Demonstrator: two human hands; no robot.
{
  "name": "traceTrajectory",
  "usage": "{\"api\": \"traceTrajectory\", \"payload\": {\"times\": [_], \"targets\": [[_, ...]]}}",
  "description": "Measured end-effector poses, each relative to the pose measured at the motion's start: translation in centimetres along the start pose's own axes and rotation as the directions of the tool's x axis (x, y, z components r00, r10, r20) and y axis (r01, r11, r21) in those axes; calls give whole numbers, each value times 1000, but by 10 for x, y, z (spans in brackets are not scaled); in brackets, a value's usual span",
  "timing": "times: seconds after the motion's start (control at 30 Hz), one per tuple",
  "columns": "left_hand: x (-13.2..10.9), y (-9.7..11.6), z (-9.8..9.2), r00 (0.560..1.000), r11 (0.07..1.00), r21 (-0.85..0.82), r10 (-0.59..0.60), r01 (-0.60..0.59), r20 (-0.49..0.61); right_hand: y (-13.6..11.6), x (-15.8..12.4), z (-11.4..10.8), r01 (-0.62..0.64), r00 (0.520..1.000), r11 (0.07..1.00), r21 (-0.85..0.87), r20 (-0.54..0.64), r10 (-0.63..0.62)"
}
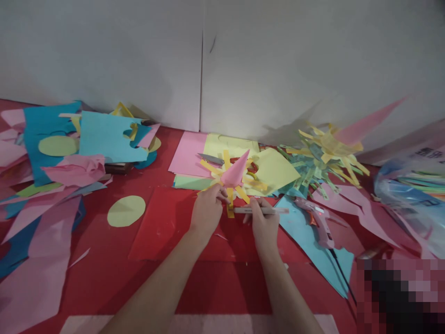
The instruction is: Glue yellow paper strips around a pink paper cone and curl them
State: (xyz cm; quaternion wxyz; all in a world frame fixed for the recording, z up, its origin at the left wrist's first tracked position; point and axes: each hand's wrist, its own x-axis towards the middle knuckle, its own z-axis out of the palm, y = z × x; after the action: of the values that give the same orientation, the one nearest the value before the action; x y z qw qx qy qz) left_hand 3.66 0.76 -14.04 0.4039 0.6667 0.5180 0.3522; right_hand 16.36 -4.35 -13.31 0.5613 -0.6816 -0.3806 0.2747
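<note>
In the middle of the head view stands a small pink paper cone [235, 171] with yellow paper strips [239, 194] spreading from its base like a fringe. My left hand [207, 206] is closed at the near side of this paper piece, its fingers pinching the base or a strip there. My right hand [263, 220] grips a slim, pale pen [278, 210], held level. The pen's left end lies against a yellow strip that points toward me. Behind the cone, a pair of scissors [210, 159] shows a dark blade, partly hidden.
A pink glue gun [320, 220] with a lit red light lies on blue paper [333, 266] at right. Behind it stands a larger pink cone [368, 123] with fringed strips. Paper scraps [48, 250] crowd the left, near a pale yellow disc [126, 211]. A white wall [139, 55] bounds the back.
</note>
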Motion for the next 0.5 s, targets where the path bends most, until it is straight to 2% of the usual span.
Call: {"api": "traceTrajectory", "payload": {"times": [0.23,0.33,0.5], "targets": [[0,-2,1,1000,1000,-10,3,-3,-9,1,-1,-2,-4,1000,1000,7,-20,4],[0,-1,1,1000,999,-49,-21,20,-18,3,0,-2,-9,998,997,73,-55,13],[-1,3,0,986,973,-229,-52,14,-159,6,1,-2,-19,995,982,189,-91,36]]}}
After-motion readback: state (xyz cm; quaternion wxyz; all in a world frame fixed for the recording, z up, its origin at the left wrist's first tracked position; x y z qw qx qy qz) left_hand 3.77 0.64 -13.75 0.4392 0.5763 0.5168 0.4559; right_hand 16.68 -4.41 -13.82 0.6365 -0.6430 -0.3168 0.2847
